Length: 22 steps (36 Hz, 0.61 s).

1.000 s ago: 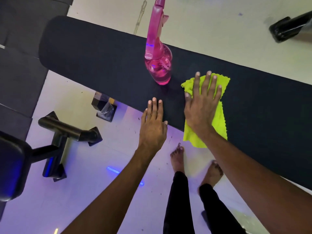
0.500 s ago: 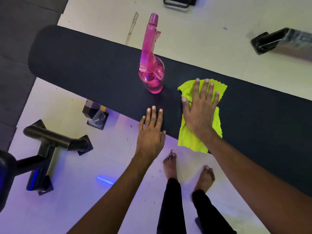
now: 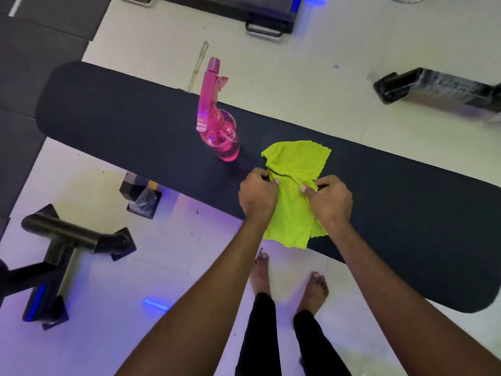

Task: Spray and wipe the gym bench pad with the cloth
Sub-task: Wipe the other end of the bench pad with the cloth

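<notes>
A: Hands first — what's each doing?

B: Left hand (image 3: pixel 259 195) and right hand (image 3: pixel 329 198) both sit at frame centre, fingers curled shut, each pinching the cloth (image 3: pixel 294 191) btwn thumb and fingers. Left has its left edge, right has its right edge.

A: Cloth itself?

B: Lime green, bunched at the middle where it's gripped. Upper part lies flat on the bench pad (image 3: pixel 141 137); lower part hangs over the pad's near edge, w/ the floor below.

A: Pad?

B: Long, black, runs diagonally from upper left of frame to lower right. Not a desk, just the padded bench top.

A: Spray bottle?

B: Pink, see-through spray bottle (image 3: pixel 218 123) stands upright on the pad, just left of and above the cloth, nozzle end toward frame top. Near the cloth, not touching it or either hand.

A: Anything else?

B: Bare feet (image 3: pixel 311 290) on pale floor tiles (image 3: pixel 271 77) at bottom centre, black trousers. Black metal frame (image 3: pixel 73 237) at lower left, more black gear along top and upper right.
</notes>
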Motion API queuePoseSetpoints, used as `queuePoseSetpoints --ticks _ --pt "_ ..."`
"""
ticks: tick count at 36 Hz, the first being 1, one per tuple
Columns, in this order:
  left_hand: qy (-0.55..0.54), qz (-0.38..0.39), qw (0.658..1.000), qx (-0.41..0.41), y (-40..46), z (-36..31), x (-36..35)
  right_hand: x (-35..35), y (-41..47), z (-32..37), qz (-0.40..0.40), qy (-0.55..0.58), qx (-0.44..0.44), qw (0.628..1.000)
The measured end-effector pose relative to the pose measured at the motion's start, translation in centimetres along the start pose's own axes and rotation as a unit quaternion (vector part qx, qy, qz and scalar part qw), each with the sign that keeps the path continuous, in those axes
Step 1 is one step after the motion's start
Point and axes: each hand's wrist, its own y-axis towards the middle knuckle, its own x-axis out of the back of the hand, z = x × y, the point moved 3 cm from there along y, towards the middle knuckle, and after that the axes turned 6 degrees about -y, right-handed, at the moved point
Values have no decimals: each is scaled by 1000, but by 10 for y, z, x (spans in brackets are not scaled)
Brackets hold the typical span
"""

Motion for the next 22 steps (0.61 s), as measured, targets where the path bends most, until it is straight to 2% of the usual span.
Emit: queuePoseSetpoints --ticks 3,5,11,17,22 --pt "-44 -9 997 56 2 1 -5 -1 8 -5 21 26 -38 999" --pt "-77 11 994 80 1 4 -8 2 7 -11 41 89 -63 993" --pt "-186 50 979 68 -12 15 -1 14 -9 -26 108 244 -104 958" --pt "-299 88 948 71 -28 23 10 28 -22 -24 153 309 -55 937" --pt "-358 98 926 62 -43 18 24 51 -37 -19 128 327 0 936"
